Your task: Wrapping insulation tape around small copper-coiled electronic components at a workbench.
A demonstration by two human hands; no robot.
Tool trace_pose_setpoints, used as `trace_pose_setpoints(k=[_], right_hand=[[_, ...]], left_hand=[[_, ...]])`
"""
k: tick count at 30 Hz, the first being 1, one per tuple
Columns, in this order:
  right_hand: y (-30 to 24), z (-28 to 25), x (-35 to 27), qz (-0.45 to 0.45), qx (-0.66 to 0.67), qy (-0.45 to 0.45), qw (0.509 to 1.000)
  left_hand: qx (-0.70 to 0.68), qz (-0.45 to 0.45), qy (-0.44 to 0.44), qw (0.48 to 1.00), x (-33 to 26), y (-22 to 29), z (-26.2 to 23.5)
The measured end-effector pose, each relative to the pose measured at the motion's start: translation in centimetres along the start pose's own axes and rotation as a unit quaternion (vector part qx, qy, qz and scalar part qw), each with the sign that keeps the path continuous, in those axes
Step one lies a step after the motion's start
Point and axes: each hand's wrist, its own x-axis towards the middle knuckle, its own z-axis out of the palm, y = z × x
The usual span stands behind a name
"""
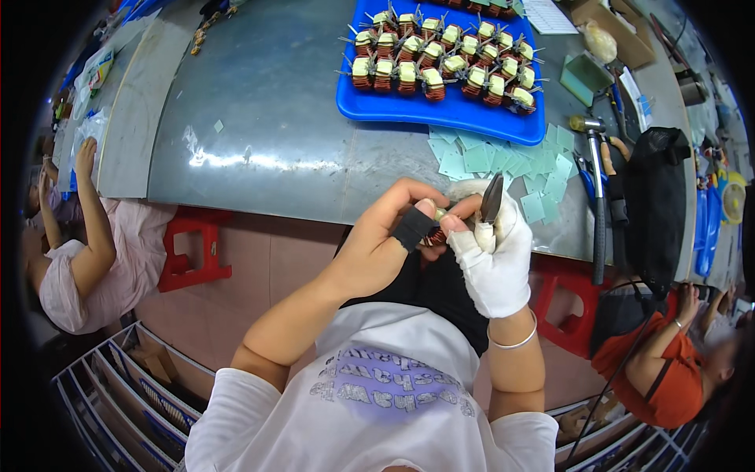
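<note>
My left hand, bare with a black band on the thumb, pinches a small copper-wound coil at the near edge of the metal table. My right hand, in a white cloth glove, touches the same coil and grips a dark pointed tool that sticks upward. Both hands meet just below the table edge, over my lap. A blue tray farther back holds several rows of similar coils with pale tops.
Pale green paper squares lie scattered in front of the tray. A hammer and a black bag lie at the right. Seated people flank me on both sides; red stools stand under the table.
</note>
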Motion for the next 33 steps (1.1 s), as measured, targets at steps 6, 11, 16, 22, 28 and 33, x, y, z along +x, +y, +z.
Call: trace_pose_setpoints(k=[6,11,16,22,28,33], right_hand=[[-0.5,1.2,-0.1,0.049,0.101,0.026,0.993],[0.3,2.3,-0.7,0.053,0.123,0.080,0.988],[1.0,3.1,-1.3,0.015,0.157,0.111,0.981],[1.4,3.6,-2.2,-0.040,0.171,0.134,0.975],[2.3,4.1,-2.7,-0.096,0.130,0.162,0.974],[1.3,2.9,-2.3,-0.028,0.148,0.132,0.980]], left_hand=[[-0.047,-0.097,-0.012,0.994,0.3,0.4,0.5],[-0.019,-0.053,0.065,0.996,0.2,-0.1,1.4],[-0.048,-0.021,0.119,0.991,-0.1,-0.3,2.4],[-0.058,-0.027,0.157,0.985,-0.6,0.0,3.1],[-0.079,-0.053,0.185,0.978,-0.8,0.3,3.5],[-0.027,-0.021,0.173,0.984,-0.5,-0.4,3.5]])
